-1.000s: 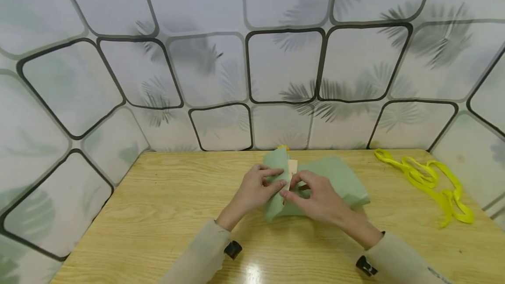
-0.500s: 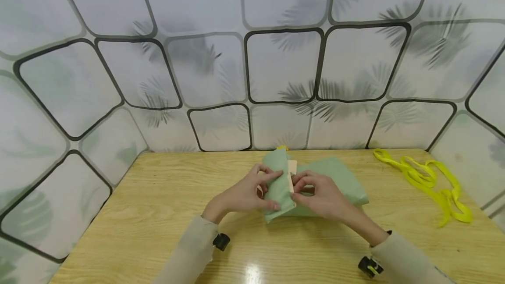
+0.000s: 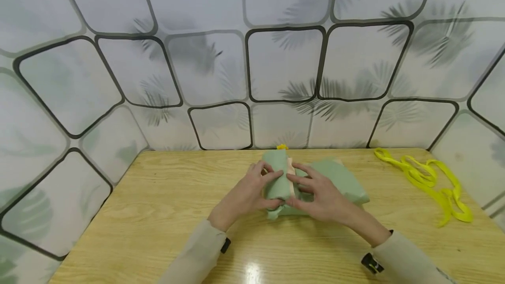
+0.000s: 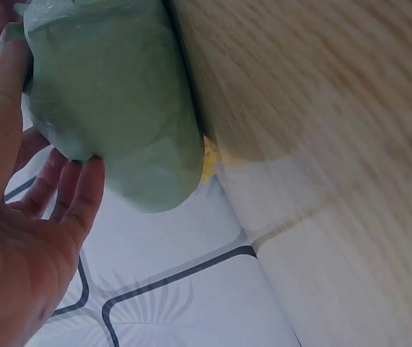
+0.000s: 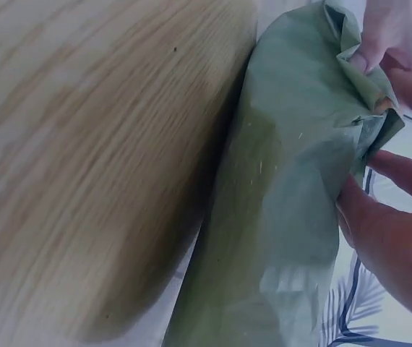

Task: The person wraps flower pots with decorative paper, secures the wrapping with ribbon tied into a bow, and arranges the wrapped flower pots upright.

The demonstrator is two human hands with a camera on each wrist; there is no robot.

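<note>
The green parcel (image 3: 339, 179) lies between and under the two hands, its folded end (image 3: 276, 159) to the left and its broad flat part running out past the right hand (image 3: 325, 194); the folded end has its long axis pointing away from the person, across the gap between the hands, while the flat part stretches off to the right, roughly crosswise to it. The pale strip (image 3: 291, 166) runs along the right edge of that fold; the right hand's fingertips touch it, so the right hand is nearer to the strip, and the left hand (image 3: 245, 191) is nearer to the fold's outer side. The left hand grips the folded end, thumb at its near end where the paper bunches, fingers across its top and far side; the right hand holds the strip edge with bent fingers and thumb; the hands face each other, apart, with paper between them. The yellow ribbon (image 3: 418, 182) lies well to the right of the right hand; a small yellow thing (image 3: 282, 147) shows beyond both hands, just past the fold, too small to identify.
</note>
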